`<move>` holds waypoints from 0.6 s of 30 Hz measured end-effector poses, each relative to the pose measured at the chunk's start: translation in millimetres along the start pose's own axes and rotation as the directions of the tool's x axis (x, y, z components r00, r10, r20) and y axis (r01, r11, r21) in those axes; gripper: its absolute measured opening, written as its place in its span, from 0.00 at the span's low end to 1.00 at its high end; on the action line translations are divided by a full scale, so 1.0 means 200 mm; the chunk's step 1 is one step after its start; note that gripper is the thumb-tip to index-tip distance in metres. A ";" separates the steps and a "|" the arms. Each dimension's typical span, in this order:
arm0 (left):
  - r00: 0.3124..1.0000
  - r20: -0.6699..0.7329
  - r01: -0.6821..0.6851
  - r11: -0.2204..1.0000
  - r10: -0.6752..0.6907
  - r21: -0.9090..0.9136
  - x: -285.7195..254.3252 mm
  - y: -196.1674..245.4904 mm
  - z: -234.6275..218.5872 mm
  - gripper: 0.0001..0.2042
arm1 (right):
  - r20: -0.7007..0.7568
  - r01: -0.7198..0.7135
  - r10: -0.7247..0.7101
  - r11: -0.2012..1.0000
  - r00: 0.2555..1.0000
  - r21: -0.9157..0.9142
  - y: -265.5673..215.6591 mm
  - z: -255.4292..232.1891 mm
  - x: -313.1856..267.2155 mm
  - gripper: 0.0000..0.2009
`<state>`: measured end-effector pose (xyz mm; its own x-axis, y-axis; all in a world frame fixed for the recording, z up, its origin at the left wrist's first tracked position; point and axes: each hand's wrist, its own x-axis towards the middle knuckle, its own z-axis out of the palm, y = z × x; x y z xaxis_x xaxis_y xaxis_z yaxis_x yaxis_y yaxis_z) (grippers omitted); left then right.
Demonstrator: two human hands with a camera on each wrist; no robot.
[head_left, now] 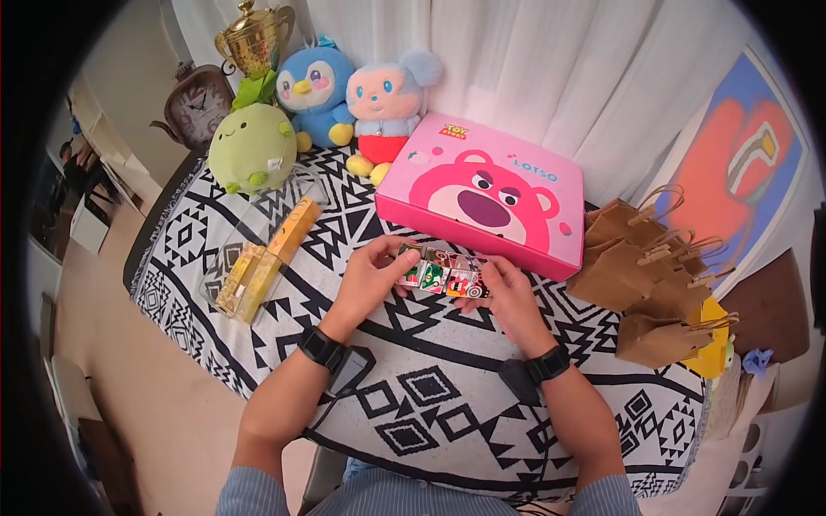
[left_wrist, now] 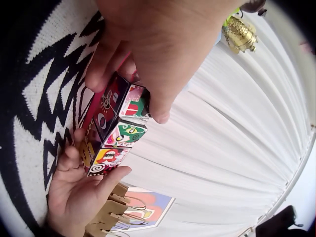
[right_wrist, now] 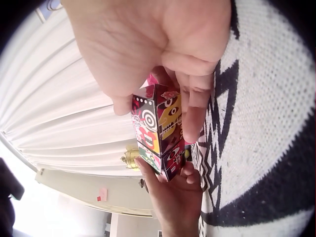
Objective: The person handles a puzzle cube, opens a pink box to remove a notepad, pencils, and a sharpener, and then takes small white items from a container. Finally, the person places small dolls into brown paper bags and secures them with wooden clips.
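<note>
A colourful block made of several printed cubes (head_left: 434, 277) is held between both hands above the patterned cloth. The left hand (head_left: 376, 273) grips its left end, thumb on the near upper face. At the other end, the right hand (head_left: 514, 303) pinches it between thumb and fingers. In the left wrist view, thin gaps show between segments of the block (left_wrist: 117, 129), with the left hand (left_wrist: 155, 44) above and the right hand (left_wrist: 79, 192) below. The right wrist view shows the block (right_wrist: 159, 129) with circles and a toothy face printed on it.
Behind the hands lies a pink box (head_left: 482, 193). Plush toys (head_left: 314, 95), a clock (head_left: 200, 105) and a gold trophy (head_left: 256, 39) stand at the back left. A clear case (head_left: 211, 267) with yellow blocks (head_left: 267, 258) lies left; paper bags (head_left: 637, 267) stand right.
</note>
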<state>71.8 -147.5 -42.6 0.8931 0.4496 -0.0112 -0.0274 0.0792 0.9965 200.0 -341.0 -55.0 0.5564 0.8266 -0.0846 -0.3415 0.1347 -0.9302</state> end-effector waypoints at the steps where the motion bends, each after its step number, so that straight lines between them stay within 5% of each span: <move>1: 0.999 0.019 0.047 0.998 -0.047 0.032 -0.01 0.01 -0.01 0.15 | 0.003 -0.004 0.004 1.000 1.000 0.001 0.00 0.00 0.00 0.17; 9: 0.981 0.040 0.182 0.974 -0.189 0.136 -0.02 0.01 -0.02 0.21 | 0.026 -0.103 0.107 0.988 0.994 -0.113 -0.04 0.01 -0.03 0.27; 11: 0.984 0.136 -0.127 0.990 0.118 0.060 -0.03 -0.01 0.00 0.25 | -0.013 -0.097 0.096 0.993 0.995 -0.068 -0.06 0.03 -0.03 0.27; 16: 0.959 0.265 -0.100 0.995 0.098 -0.005 -0.09 0.06 0.07 0.26 | -0.068 -0.113 0.115 0.993 0.991 0.033 -0.06 0.02 -0.03 0.27; 18: 0.969 0.227 -0.100 0.995 0.099 -0.009 -0.09 0.06 0.07 0.25 | 0.033 -0.050 0.048 0.997 0.998 0.066 -0.06 0.02 -0.03 0.25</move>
<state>61.7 -166.9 -28.5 0.9646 0.2411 0.1069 -0.1204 0.0418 0.9919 197.8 -346.4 -42.9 0.5140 0.8497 -0.1171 -0.4179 0.1289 -0.8993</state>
